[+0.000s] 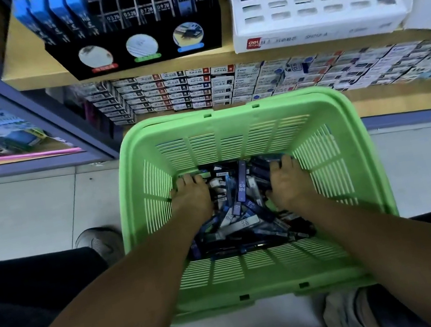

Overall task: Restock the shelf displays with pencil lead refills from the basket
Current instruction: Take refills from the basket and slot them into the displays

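**Both hands deep in the basket, sorting through the refills**

Beyond the hands rises the shelf [134, 69], its upper board carrying a black display [136, 47] with a few blue packs standing in its slots and, further to the right, a white display [315, 1] whose grid is mostly bare. That probably explains the rummaging: there are gaps to fill. Around both hands sits the green basket [240, 117], set on the floor close to the shelf, I would guess to keep the reach short.

The left hand [192, 196] and right hand [288, 180] press down at opposite sides of the heap, fingers curled into the packs; whether either actually grips one, I cannot tell. Between them lie the pencil lead refills [241, 210], slim cases jumbled flat at all angles. One purple pack [242, 184] marked HB 0.5 runs lengthwise away from the wrists, its far end pointing toward the shelf.
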Demonstrator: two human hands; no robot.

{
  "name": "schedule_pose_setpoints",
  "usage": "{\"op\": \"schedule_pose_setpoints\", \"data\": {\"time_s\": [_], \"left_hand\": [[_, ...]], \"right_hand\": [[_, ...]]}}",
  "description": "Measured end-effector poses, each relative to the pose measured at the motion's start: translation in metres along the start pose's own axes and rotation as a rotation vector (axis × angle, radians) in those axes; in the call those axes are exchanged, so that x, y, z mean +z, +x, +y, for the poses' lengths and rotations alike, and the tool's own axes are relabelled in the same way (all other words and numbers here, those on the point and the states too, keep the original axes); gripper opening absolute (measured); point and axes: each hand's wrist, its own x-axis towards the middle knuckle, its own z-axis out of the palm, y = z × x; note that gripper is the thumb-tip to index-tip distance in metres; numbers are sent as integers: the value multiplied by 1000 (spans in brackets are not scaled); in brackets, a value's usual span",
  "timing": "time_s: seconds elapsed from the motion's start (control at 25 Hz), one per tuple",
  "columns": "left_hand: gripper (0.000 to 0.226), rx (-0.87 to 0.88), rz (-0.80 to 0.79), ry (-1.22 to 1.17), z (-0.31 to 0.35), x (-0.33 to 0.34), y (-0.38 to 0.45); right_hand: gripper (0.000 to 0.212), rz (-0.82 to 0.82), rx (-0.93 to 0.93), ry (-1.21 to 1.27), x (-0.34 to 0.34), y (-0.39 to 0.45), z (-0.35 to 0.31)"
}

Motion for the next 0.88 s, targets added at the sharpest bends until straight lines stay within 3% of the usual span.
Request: {"op": "schedule_pose_setpoints", "data": {"time_s": [0.12, 0.2, 0.32, 0.44, 0.52, 0.64, 0.76, 0.88], "left_hand": [[68, 57, 11, -69, 3, 2, -5], [72, 40, -39, -93, 2, 6, -9], [73, 14, -81, -48, -1, 15, -12], [73, 72, -153, -92, 1, 20, -14], [61, 81, -203, -273, 3, 17, -16], [36, -29, -272, -672, 2, 12, -14], [25, -132, -211, -866, 5, 18, -16], [23, -184, -58, -869, 16, 29, -18]], "right_hand": [[48, 157, -68, 15, 1, -10, -9], [24, 119, -16, 69, 1, -20, -17], [40, -73, 71, 89, -1, -25, -21], [37, -154, 96, 132, -4, -24, -19], [36, -231, 101, 201, -6, -21, -20], [37, -333, 163, 553, -8, -15, -27], [33, -384, 264, 743, -2, -12, -31], [28, -258, 309, 815, 13, -11, -29]]}}
